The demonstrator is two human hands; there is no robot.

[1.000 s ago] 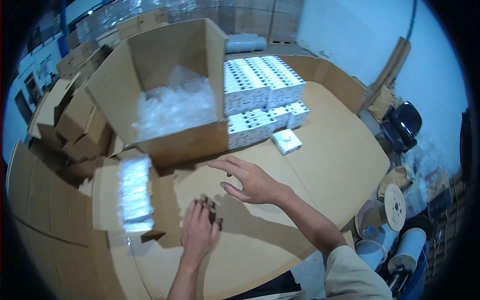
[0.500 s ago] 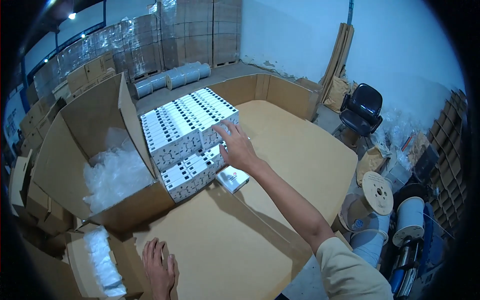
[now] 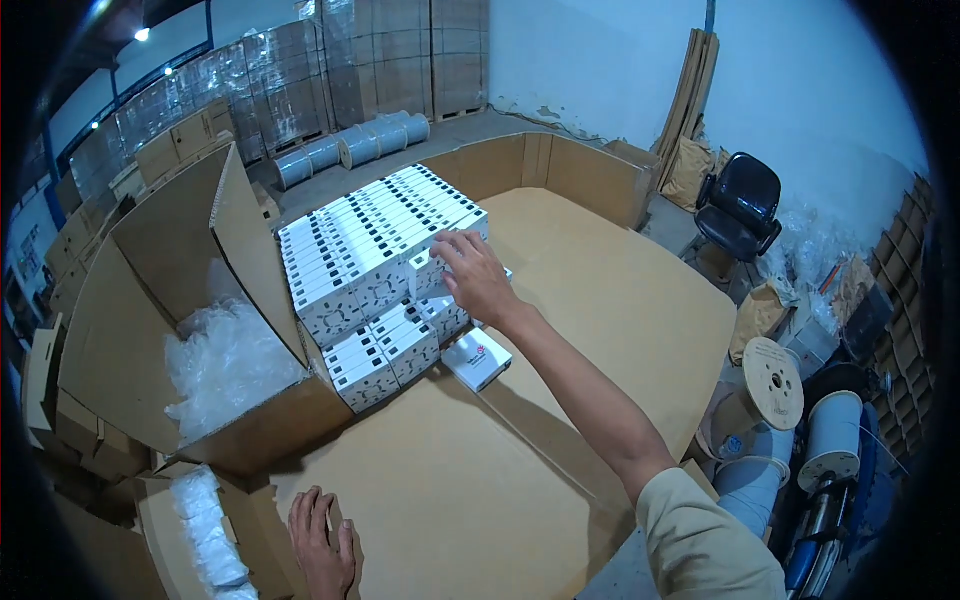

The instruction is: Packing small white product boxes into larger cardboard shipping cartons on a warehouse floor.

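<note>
Rows of slim white boxes [image 3: 375, 225] with black marks are stacked in layers on a cardboard-covered table [image 3: 440, 480]. At the near right corner of the upper layer, my right hand [image 3: 474, 275] has its fingers bent over a few white boxes [image 3: 427, 272], thumb at their side. These stand slightly out from the row; the hand hides part of them. A single white box [image 3: 477, 360] lies flat beside the lower layer, below my right wrist. My left hand [image 3: 322, 550] rests on the cardboard near the front edge, fingers apart, holding nothing.
Left of the stack stands an open carton [image 3: 250, 420] with clear plastic wrap [image 3: 235, 355] inside. A smaller carton with white wrapped packs [image 3: 210, 530] sits at the lower left. A black chair [image 3: 738, 205] and cable reels [image 3: 772, 385] stand right of the table.
My right hand has closed from spread fingers onto the corner boxes, which now sit slightly out of line. The left hand has stayed on the cardboard. The view has shifted a little.
</note>
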